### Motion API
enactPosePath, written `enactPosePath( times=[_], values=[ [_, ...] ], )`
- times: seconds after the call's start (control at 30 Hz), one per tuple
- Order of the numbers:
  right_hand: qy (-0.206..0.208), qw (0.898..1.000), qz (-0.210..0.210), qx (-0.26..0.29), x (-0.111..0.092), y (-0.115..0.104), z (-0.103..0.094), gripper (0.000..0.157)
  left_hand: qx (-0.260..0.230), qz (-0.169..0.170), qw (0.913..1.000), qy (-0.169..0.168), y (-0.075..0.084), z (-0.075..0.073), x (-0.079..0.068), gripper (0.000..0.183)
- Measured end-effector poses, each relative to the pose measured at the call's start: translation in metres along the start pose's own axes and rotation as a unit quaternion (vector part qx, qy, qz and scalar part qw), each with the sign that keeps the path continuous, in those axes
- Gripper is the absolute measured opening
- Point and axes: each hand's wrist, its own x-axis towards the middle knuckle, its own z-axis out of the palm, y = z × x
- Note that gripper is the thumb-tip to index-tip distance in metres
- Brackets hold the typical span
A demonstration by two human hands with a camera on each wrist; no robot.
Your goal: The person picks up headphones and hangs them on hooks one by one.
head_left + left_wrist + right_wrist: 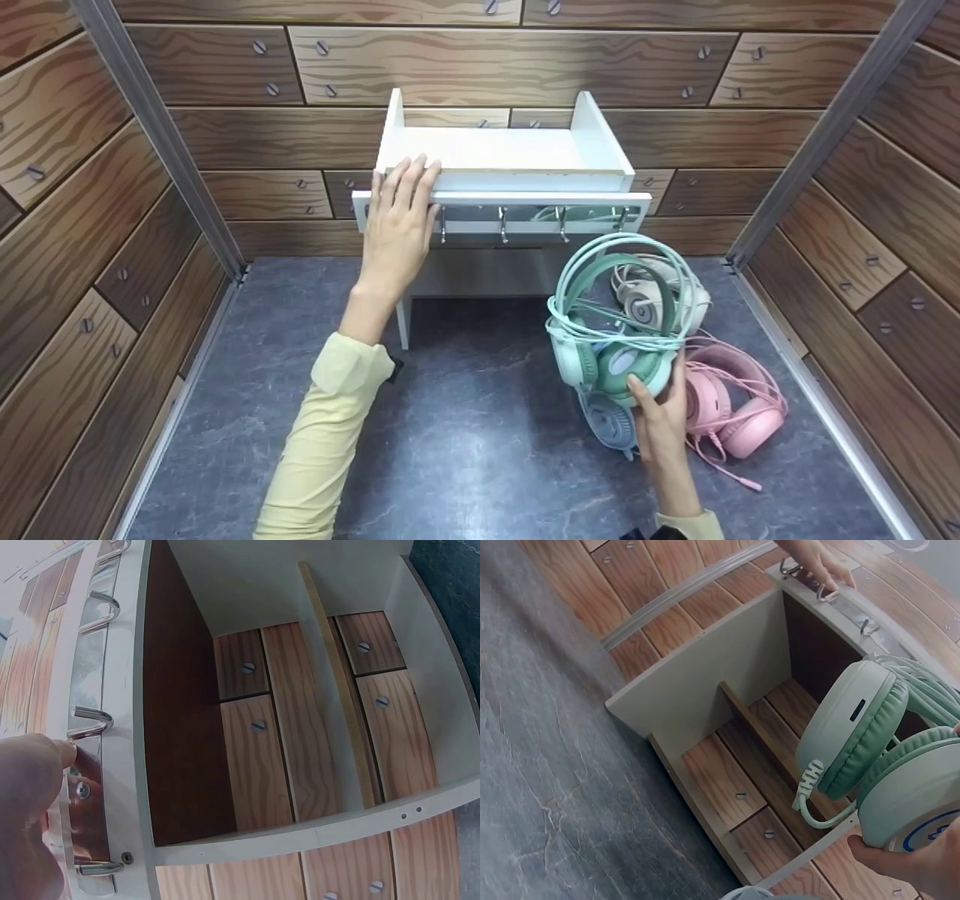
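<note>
My right hand (661, 427) grips a mint-green headset (574, 364) by one ear cup, with the thumb on the cup. The headset's cable is looped around its headband. In the right wrist view the two green ear cups (847, 735) hang in front of a white shelf rack (697, 682). My left hand (396, 240) rests on the upper left of that rack (487, 150), its fingers extended over the front rail. The thumb lies beside a metal hook (91, 720) in the left wrist view. Several such hooks line the rail's mirrored strip.
To the right on the dark floor (480, 420) lie a pink headset (705, 405) with its cable and a white headset (643, 304) behind. A blue headset (609, 420) shows below the green one. Wood-patterned walls (510, 67) enclose the space, with metal corner posts (161, 135).
</note>
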Motion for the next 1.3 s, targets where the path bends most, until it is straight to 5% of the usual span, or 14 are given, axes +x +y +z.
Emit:
enactPosePath(
  times=[0.63,0.77,1.0,1.3],
  values=[
    [-0.001,1.0,0.013,-0.005,0.018,0.002,-0.013,0.089,0.005,-0.002,1.0,-0.007,0.0,0.0,0.0,0.051],
    [0.024,1.0,0.004,-0.01,0.02,0.004,-0.014,0.085,0.002,-0.002,1.0,-0.006,0.0,0.0,-0.001,0.051],
    [0.071,0.997,0.018,-0.033,0.02,0.008,-0.016,0.054,-0.003,-0.003,1.0,-0.008,0.001,0.0,0.0,0.052],
    [0.094,0.993,0.051,-0.053,0.026,0.006,-0.021,0.057,0.0,-0.002,1.0,-0.004,0.001,0.0,0.0,0.052]
  ],
)
